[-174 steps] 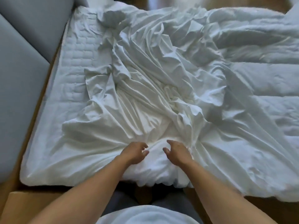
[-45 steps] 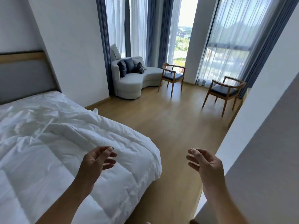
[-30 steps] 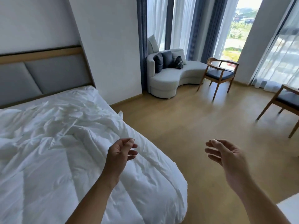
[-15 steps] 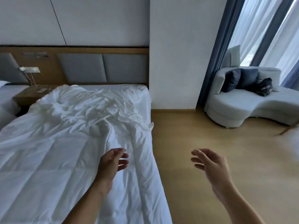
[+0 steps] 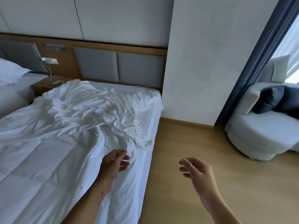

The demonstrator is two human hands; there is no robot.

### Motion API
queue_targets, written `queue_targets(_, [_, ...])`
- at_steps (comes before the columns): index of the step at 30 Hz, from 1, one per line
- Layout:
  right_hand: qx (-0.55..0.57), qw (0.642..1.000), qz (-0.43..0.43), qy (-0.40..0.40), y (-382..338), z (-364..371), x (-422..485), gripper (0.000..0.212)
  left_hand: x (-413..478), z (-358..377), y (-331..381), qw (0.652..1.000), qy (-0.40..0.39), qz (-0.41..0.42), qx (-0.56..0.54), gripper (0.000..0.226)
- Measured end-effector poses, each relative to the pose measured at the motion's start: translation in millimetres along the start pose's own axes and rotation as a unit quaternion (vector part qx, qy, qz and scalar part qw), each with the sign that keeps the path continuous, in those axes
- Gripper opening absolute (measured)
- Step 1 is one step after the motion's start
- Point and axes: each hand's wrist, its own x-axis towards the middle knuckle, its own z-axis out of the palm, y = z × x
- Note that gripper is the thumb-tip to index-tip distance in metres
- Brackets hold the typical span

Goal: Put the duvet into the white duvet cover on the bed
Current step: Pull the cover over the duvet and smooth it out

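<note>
The puffy white duvet (image 5: 37, 162) lies across the near part of the bed (image 5: 145, 126). A crumpled white duvet cover (image 5: 90, 110) is bunched toward the grey headboard. My left hand (image 5: 114, 164) hovers over the bed's right edge above the bedding, fingers loosely curled, holding nothing. My right hand (image 5: 197, 172) hangs over the wooden floor beside the bed, fingers relaxed and empty. Neither hand touches the duvet or the cover.
A wooden nightstand (image 5: 47, 84) and a second bed with a pillow (image 5: 9, 70) are at the left. A white wall column (image 5: 194, 62) stands past the bed's right corner. A pale sofa (image 5: 262, 131) with dark cushions sits right, on wooden floor (image 5: 186, 143).
The view has swung left from the windows and chairs toward the headboard, bringing the bed closer. Both hands stay raised and empty, in much the same pose.
</note>
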Motion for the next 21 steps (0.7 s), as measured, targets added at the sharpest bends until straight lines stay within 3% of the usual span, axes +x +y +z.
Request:
queue_targets(9, [-0.007, 0.996, -0.006, -0.091, -30.9, 34.2, 188.4, 0.016, 130.9, 77.2, 30.6, 1.000, 0.021, -0.015, -0.006, 0.013])
queue_targets(21, [0.025, 0.981, 0.009, -0.194, -34.5, 84.3, 443.6, 0.013, 279.3, 122.5, 46.8, 0.978, 0.202, 0.010, -0.044, 0.011])
